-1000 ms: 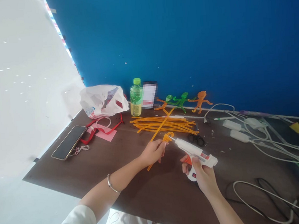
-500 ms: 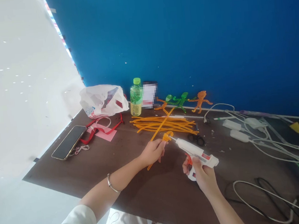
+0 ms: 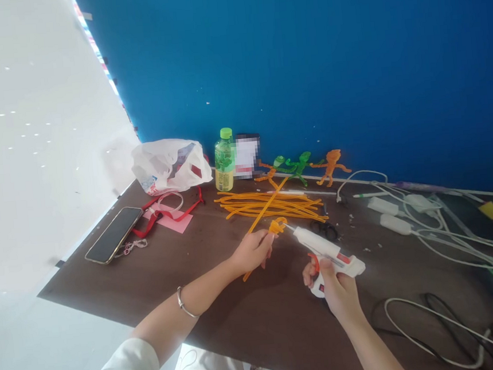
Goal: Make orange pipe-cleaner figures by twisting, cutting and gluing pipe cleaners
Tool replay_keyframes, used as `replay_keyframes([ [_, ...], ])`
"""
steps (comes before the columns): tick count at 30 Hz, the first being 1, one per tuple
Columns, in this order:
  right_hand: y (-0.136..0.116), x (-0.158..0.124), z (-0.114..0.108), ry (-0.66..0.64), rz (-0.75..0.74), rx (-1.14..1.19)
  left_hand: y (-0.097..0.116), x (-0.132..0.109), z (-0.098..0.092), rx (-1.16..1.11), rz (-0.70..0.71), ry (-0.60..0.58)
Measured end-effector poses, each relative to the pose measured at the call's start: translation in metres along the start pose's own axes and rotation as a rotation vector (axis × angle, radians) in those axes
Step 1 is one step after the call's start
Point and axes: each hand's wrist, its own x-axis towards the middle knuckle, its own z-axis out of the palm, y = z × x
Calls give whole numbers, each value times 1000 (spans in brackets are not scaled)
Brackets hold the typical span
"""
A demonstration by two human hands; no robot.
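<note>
My left hand (image 3: pixel 251 252) grips an orange pipe cleaner piece (image 3: pixel 278 225), which has a small looped end above my fingers and a long stem running past them. My right hand (image 3: pixel 336 292) is shut around the grip of a white hot glue gun (image 3: pixel 328 251) with a red trigger. The gun's thin metal nozzle points left, close to the looped end, with a small gap between them. A loose bundle of orange pipe cleaners (image 3: pixel 269 205) lies on the dark brown table (image 3: pixel 250 323) beyond my hands.
Pipe-cleaner figures in orange (image 3: pixel 331 165) and green (image 3: pixel 295 168) lean against the blue wall. Black-handled scissors (image 3: pixel 323 230) lie near the nozzle. A bottle (image 3: pixel 224 161), plastic bag (image 3: pixel 169 166) and phone (image 3: pixel 113 235) sit left; white cables (image 3: pixel 445 242) tangle right.
The glue gun has shifted slightly to the right in my right hand. My left hand and the orange piece have barely moved.
</note>
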Motion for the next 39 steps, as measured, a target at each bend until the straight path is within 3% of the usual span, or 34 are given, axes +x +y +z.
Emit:
replay_keyframes([
  [39, -11, 0, 5, -7, -8, -97, 0, 0, 0, -7, -2, -4],
])
